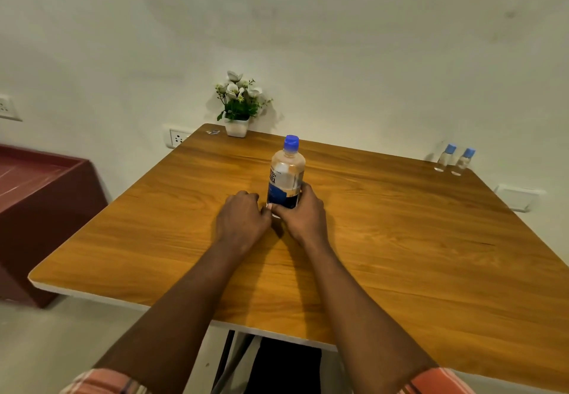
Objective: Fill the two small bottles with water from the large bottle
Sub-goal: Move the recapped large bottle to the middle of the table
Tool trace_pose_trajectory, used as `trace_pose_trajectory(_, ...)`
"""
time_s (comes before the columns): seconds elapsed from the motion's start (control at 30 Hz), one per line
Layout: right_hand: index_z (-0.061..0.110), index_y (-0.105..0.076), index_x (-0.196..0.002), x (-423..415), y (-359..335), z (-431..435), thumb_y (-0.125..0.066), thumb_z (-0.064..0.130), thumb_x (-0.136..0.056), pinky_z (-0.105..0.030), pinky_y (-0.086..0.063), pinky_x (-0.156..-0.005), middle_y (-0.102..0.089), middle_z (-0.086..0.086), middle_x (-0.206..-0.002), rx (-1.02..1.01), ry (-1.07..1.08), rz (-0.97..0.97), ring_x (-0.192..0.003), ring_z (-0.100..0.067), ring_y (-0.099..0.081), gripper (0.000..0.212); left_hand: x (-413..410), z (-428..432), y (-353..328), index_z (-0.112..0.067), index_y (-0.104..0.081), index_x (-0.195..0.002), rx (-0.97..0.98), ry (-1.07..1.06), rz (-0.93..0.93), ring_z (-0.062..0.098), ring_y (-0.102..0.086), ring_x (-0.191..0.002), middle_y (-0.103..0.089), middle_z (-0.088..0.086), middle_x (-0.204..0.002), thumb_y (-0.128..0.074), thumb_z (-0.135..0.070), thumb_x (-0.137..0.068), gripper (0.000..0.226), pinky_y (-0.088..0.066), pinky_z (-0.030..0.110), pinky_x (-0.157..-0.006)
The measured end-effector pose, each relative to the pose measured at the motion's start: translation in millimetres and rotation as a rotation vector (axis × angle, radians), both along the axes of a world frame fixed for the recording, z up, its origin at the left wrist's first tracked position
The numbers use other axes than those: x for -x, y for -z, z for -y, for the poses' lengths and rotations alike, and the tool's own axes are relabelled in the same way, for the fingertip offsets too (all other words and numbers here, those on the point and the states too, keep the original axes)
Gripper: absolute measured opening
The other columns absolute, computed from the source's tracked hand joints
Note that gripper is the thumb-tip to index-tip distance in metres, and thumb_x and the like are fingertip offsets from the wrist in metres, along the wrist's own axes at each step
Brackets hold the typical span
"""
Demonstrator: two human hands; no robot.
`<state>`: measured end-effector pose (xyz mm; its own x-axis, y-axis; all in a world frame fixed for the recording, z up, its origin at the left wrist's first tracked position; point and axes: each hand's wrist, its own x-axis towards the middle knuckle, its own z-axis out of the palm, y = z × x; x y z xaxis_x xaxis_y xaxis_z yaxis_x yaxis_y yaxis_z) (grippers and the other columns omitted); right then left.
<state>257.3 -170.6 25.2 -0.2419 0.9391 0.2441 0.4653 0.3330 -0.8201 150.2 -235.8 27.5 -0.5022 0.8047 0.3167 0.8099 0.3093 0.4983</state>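
Striped sleeves and two bare forearms reach over the near edge of the table toward its middle. The right hand is clamped round the foot of the large bottle, thumb across the dark label. The left hand lies just beside it, curled into a loose fist on the wood with nothing visible in it. The bottle stands upright, its blue cap screwed on, so pouring has not begun. The two small bottles stand side by side, capped, at the far right corner, well apart from the hands and close to the table's edge. That is the first hazard: a long reach could tip one or nudge it off the table. Their necks look narrow, so water tipped quickly from the wider mouth would likely spill over the wood. A hard squeeze on the thin plastic once the cap is off could make water jump out. A flower pot sits by the wall.
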Motion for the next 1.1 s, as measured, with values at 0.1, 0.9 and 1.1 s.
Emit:
trace_pose_trajectory(0.1,0.019,-0.048,-0.13,3.8,-1.2,-11.6,-0.085,0.038,-0.067,-0.033,-0.054,-0.091,-0.062,0.0,-0.129,-0.011,0.008,-0.015,-0.119,-0.02,-0.059,0.076,5.0,-12.5,-0.1,-0.007,-0.064,-0.116,0.015,0.005,-0.001,0.028,-0.056,-0.11,-0.062,0.013,-0.115,-0.054,-0.039,-0.093,0.041,-0.049,0.039,-0.08)
trace_pose_trajectory(0.9,0.02,-0.049,-0.13,116.8,11.9,-186.7,-0.084,0.037,-0.069,-0.032,-0.053,-0.093,-0.061,0.001,-0.129,-0.023,0.07,-0.064,-0.119,-0.02,-0.058,0.073,105.5,-189.3,13.3,-0.015,-0.062,-0.097,0.032,-0.003,-0.057,0.02,-0.051,-0.094,-0.06,0.008,-0.102,-0.051,-0.038,-0.093,0.026,-0.044,0.033,-0.073)
trace_pose_trajectory(1.1,0.015,-0.05,-0.129,143.6,11.6,-235.4,-0.085,0.037,-0.068,-0.034,-0.055,-0.091,-0.063,-0.003,-0.126,-0.053,0.071,-0.063,-0.115,-0.022,-0.061,0.073,124.4,-235.4,8.4,-0.016,-0.055,-0.08,0.033,-0.032,-0.048,0.02,-0.053,-0.081,-0.057,0.006,-0.087,-0.052,-0.033,-0.093,0.022,-0.041,0.032,-0.066)
